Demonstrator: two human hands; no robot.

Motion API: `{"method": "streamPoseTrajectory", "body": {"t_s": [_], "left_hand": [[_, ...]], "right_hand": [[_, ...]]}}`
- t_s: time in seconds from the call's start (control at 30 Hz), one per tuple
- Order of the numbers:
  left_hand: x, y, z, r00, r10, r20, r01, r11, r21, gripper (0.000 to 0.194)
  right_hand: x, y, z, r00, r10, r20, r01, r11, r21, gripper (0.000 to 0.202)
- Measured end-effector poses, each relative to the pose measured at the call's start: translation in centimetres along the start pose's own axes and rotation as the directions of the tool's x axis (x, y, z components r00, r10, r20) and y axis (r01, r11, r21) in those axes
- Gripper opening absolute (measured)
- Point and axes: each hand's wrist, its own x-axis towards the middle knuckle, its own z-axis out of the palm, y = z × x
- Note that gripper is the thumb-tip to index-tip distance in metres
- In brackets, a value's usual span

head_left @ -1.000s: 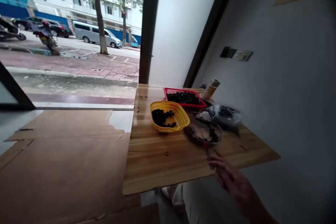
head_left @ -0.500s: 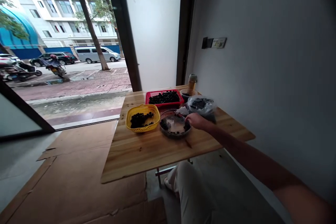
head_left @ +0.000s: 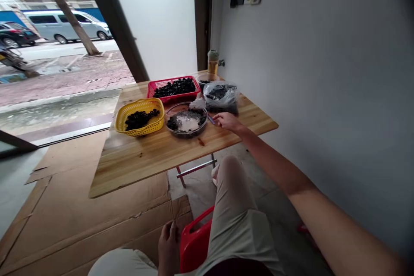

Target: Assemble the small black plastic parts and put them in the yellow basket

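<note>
My right hand [head_left: 226, 120] is over the wooden table, closed around a slim bluish-purple thing [head_left: 211, 119] whose kind I cannot make out. Its tip is beside the rim of a round clear dish [head_left: 188, 131], where small black pieces lie around a pale, wet-looking middle. Crumpled white material [head_left: 198, 102] rests at the dish's back right edge. Low in the view, my left hand [head_left: 168, 239] is next to a red plastic stool [head_left: 196, 241]. Its fingers are curled together, and whatever they may hold is hidden.
Black pieces fill part of a yellow basket [head_left: 155, 128] and a red basket [head_left: 149, 90]. A clear plastic bag [head_left: 231, 92] of dark stuff, a round tub [head_left: 199, 78] and a bottle [head_left: 212, 62] stand at the back right. Cardboard [head_left: 74, 215] covers the floor.
The view has tipped downward and turned right. My right hand has drawn back from inside the dish to beside its right rim. My left hand and the red stool have come into view.
</note>
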Motion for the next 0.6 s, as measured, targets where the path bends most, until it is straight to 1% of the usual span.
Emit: {"method": "streamPoseTrajectory", "body": {"t_s": [0.07, 0.17, 0.23, 0.3, 0.37, 0.4, 0.43, 0.47, 0.5, 0.53, 0.57, 0.6], "left_hand": [[-0.2, -0.4, 1.8, 0.999, -0.010, 0.041, 0.009, 1.000, 0.024, 0.085], [0.0, -0.1, 3.4, 0.994, -0.018, 0.105, 0.009, 0.996, 0.086, 0.082], [0.2, 0.4, 4.0, 0.991, -0.010, 0.135, -0.008, 0.991, 0.132, 0.079], [0.6, 1.1, 4.6, 0.989, 0.002, 0.150, -0.028, 0.985, 0.172, 0.076], [0.8, 1.7, 5.3, 0.988, 0.017, 0.156, -0.048, 0.979, 0.200, 0.073], [0.9, 2.0, 5.7, 0.987, 0.023, 0.156, -0.056, 0.976, 0.210, 0.071], [1.0, 2.2, 6.1, 0.988, 0.028, 0.154, -0.062, 0.974, 0.219, 0.069], [1.1, 2.4, 6.5, 0.988, 0.032, 0.148, -0.065, 0.972, 0.227, 0.067], [1.2, 2.5, 6.9, 0.990, 0.034, 0.139, -0.066, 0.970, 0.233, 0.066], [1.3, 2.6, 7.3, 0.991, 0.035, 0.127, -0.065, 0.969, 0.238, 0.065], [1.3, 2.7, 7.6, 0.993, 0.036, 0.113, -0.062, 0.969, 0.241, 0.064], [1.5, 2.9, 7.9, 0.995, 0.036, 0.096, -0.059, 0.969, 0.241, 0.065]], "right_hand": [[-0.1, -0.6, -0.3, 0.998, -0.021, -0.053, 0.024, 0.998, 0.058, 0.023], [-0.5, -2.4, -0.1, 0.989, -0.094, -0.110, 0.110, 0.982, 0.152, 0.033], [-0.1, -4.3, 0.6, 0.982, -0.166, -0.087, 0.181, 0.960, 0.213, 0.031], [0.9, -6.4, 1.1, 0.971, -0.237, -0.034, 0.238, 0.934, 0.268, 0.027], [1.4, -8.2, 0.6, 0.952, -0.305, 0.017, 0.284, 0.905, 0.316, 0.027], [1.2, -8.6, 0.1, 0.943, -0.333, 0.027, 0.305, 0.891, 0.335, 0.030], [0.5, -8.6, -0.6, 0.935, -0.355, 0.021, 0.326, 0.879, 0.349, 0.033], [-0.7, -8.0, -1.2, 0.930, -0.367, -0.005, 0.343, 0.866, 0.364, 0.034], [-2.3, -7.0, -1.5, 0.929, -0.369, -0.036, 0.355, 0.856, 0.375, 0.035], [-4.3, -5.6, -1.5, 0.929, -0.363, -0.079, 0.363, 0.844, 0.396, 0.034], [-6.6, -3.9, -0.9, 0.937, -0.329, -0.114, 0.343, 0.814, 0.469, 0.030], [-8.9, -2.2, 0.1, 0.954, -0.297, -0.047, 0.276, 0.803, 0.529, 0.026]]}}
